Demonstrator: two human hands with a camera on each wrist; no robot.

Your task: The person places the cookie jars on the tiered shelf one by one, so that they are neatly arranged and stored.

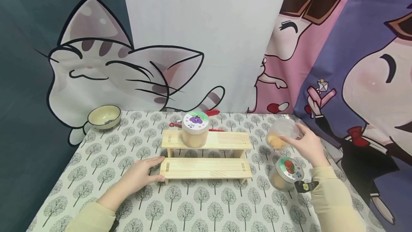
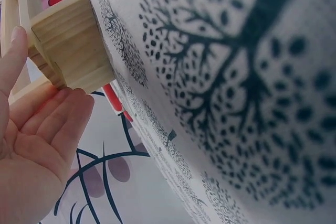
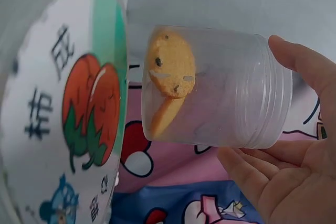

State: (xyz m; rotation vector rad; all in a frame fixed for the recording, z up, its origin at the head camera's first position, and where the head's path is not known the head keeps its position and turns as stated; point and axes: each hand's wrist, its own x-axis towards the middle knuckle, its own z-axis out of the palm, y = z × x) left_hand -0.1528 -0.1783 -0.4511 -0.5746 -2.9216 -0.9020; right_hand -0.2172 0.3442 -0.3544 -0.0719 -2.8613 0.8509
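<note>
My left hand point(image 1: 138, 174) holds the left end of the lower step of a two-step wooden stand point(image 1: 206, 167), thumb at the front corner and fingers at the back corner. On the upper step stands a lidded jar point(image 1: 195, 131) with a purple picture on its lid. Over at the right, my right hand point(image 1: 310, 144) grips a clear plastic jar point(image 3: 220, 87) by its threaded rim, thumb on one side and fingers on the other. Orange biscuits point(image 3: 171, 66) lie in its bottom; no lid shows on it. Nearer me is another lidded jar point(image 1: 285, 174) with a persimmon picture.
A cream bowl point(image 1: 104, 116) with a dark rim stands at the back left of the table. Behind the stand lies a red object point(image 1: 175, 124), partly hidden by the stand and jar. The cloth point(image 1: 186, 207) has a tree print, and printed curtains hang behind.
</note>
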